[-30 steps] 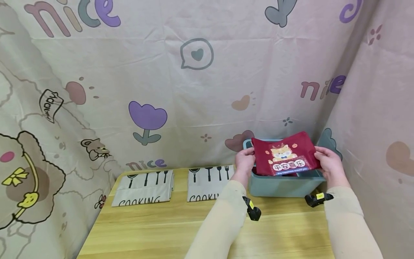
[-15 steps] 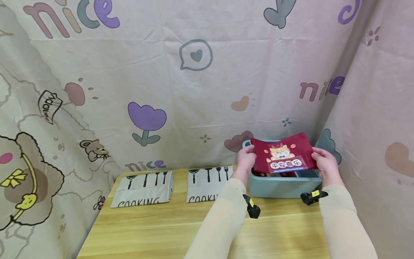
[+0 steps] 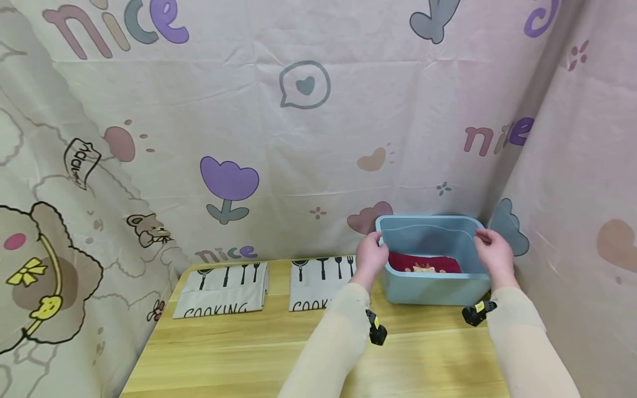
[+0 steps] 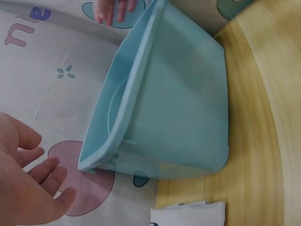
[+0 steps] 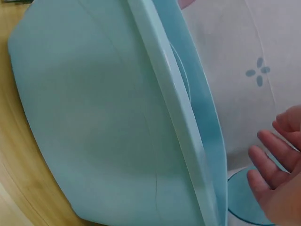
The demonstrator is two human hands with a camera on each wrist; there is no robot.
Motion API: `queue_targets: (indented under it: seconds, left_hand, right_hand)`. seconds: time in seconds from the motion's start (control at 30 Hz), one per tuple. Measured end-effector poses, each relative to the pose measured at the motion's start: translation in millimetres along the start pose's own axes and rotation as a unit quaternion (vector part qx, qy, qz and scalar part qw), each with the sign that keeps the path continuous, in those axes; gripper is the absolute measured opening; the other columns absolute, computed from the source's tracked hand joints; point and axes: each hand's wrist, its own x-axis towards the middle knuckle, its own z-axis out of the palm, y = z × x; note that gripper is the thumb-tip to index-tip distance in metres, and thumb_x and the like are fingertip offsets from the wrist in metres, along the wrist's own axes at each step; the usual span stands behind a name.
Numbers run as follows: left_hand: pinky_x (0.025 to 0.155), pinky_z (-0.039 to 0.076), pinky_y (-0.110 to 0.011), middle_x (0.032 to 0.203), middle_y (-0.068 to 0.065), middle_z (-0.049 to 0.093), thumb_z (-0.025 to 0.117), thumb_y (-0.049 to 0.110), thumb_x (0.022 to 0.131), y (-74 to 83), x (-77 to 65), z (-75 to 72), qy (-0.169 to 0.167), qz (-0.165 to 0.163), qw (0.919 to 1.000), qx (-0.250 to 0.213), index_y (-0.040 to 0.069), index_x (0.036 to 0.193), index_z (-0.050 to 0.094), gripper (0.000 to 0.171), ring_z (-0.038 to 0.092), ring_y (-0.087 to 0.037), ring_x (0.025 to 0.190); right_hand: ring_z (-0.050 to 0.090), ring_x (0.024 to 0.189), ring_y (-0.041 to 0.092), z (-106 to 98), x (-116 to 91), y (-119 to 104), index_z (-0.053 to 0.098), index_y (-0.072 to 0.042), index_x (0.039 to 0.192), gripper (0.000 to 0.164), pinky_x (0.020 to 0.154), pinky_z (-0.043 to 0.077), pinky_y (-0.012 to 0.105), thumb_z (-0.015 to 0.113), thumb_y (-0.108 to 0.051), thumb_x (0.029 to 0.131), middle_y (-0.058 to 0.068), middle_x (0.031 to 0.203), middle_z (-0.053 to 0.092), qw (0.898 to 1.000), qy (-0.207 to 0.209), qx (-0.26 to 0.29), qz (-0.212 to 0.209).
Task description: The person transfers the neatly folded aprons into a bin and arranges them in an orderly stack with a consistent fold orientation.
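A flat red cloth piece with a cartoon animal print (image 3: 415, 263) lies down inside the light blue plastic bin (image 3: 433, 290), partly hidden by the near wall. My left hand (image 3: 372, 257) is at the bin's left side near the rim, its fingers loosely bent and holding nothing (image 4: 28, 179). On the opposite side, my right hand (image 3: 495, 257) hovers by the right rim. The right wrist view shows its fingers (image 5: 270, 172) relaxed, apart from the bin wall, with nothing between them.
Two folded white cloths printed with utensils and "COOKING" lie on the wooden table (image 3: 249, 354): a left cloth (image 3: 224, 293) and a middle cloth (image 3: 313, 284) beside the bin. Patterned curtains (image 3: 318, 138) close off the back and both sides.
Both hands held the red cloth piece above the bin earlier. They have let go of it, and it has dropped down into the bin.
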Motion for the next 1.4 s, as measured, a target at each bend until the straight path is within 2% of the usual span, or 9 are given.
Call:
queue_targets:
  seconds: [0.07,0.13,0.3,0.53,0.77,1.07,1.23,1.3,1.4]
  left_hand:
    - [0.099,0.047,-0.041,0.130,-0.006,0.063,0.057,0.015,0.098,-2.9,-1.1,-1.6,0.007,0.028,0.9982,0.053,0.010,0.135,0.061,0.038,0.058,-0.023,0.119]
    - [0.098,0.047,-0.042,0.128,-0.005,0.064,0.059,0.016,0.097,-6.1,-2.0,-3.0,0.019,0.060,0.9923,0.107,0.010,0.133,0.063,0.036,0.059,-0.024,0.117]
    - [0.091,0.047,-0.045,0.116,-0.003,0.068,0.063,0.016,0.095,-17.0,-3.5,-4.4,0.049,0.122,0.9682,0.213,0.011,0.123,0.068,0.030,0.060,-0.026,0.108]
    - [0.102,0.038,-0.050,0.123,-0.002,0.064,0.065,0.023,0.094,-35.2,-7.7,-5.9,0.059,0.142,0.9392,0.307,0.016,0.127,0.065,0.034,0.055,-0.025,0.115]
    - [0.104,0.035,-0.050,0.118,0.000,0.065,0.064,0.026,0.094,-55.9,-10.9,-8.0,0.067,0.171,0.9136,0.363,0.019,0.122,0.065,0.029,0.054,-0.024,0.114]
    - [0.107,0.032,-0.056,0.125,-0.001,0.063,0.062,0.027,0.096,-73.8,-19.6,-13.3,0.061,0.196,0.8948,0.396,0.020,0.129,0.063,0.034,0.052,-0.025,0.120]
    - [0.106,0.033,-0.057,0.122,0.002,0.064,0.064,0.026,0.094,-84.4,-25.3,-16.9,0.075,0.218,0.8756,0.424,0.022,0.123,0.066,0.030,0.053,-0.024,0.119]
    - [0.107,0.031,-0.057,0.123,0.002,0.065,0.065,0.027,0.093,-88.6,-27.2,-18.5,0.077,0.221,0.8713,0.432,0.022,0.124,0.067,0.031,0.053,-0.024,0.120]
    - [0.108,0.030,-0.057,0.125,0.002,0.064,0.066,0.029,0.093,-94.5,-29.8,-21.4,0.072,0.217,0.8697,0.437,0.022,0.127,0.066,0.035,0.052,-0.025,0.121]
  right_hand:
    - [0.046,0.125,0.049,1,-2,-1,0.045,0.009,0.140,0.048,0.100,0.040,0.060,0.042,-0.024,0.105,0.033,0.137,0.048,0.999,0.000,-0.016,-0.027]
    - [0.047,0.123,0.049,3,-3,-2,0.047,0.008,0.139,0.047,0.099,0.040,0.060,0.044,-0.024,0.105,0.032,0.136,0.050,0.998,0.002,-0.031,-0.054]
    - [0.048,0.121,0.049,9,-8,-4,0.049,0.006,0.137,0.045,0.098,0.038,0.062,0.047,-0.023,0.104,0.031,0.133,0.053,0.992,0.009,-0.063,-0.105]
    - [0.045,0.121,0.051,19,-15,-2,0.048,0.003,0.140,0.046,0.097,0.037,0.067,0.053,-0.023,0.102,0.031,0.133,0.053,0.984,0.009,-0.105,-0.141]
    - [0.044,0.120,0.051,27,-21,-3,0.050,0.001,0.139,0.045,0.096,0.035,0.068,0.057,-0.019,0.099,0.030,0.131,0.055,0.976,0.019,-0.131,-0.176]
    - [0.044,0.122,0.051,38,-32,-11,0.053,0.000,0.138,0.046,0.101,0.029,0.068,0.062,-0.017,0.095,0.030,0.133,0.054,0.966,0.032,-0.143,-0.214]
    - [0.047,0.121,0.049,46,-39,-14,0.055,-0.001,0.136,0.047,0.101,0.030,0.068,0.065,-0.017,0.093,0.029,0.130,0.057,0.959,0.038,-0.143,-0.243]
    - [0.047,0.120,0.047,49,-42,-16,0.055,-0.002,0.136,0.048,0.101,0.031,0.067,0.067,-0.017,0.092,0.029,0.129,0.058,0.957,0.038,-0.142,-0.251]
    - [0.048,0.119,0.046,54,-46,-19,0.057,-0.002,0.135,0.048,0.101,0.031,0.066,0.068,-0.017,0.091,0.028,0.128,0.059,0.953,0.038,-0.139,-0.266]
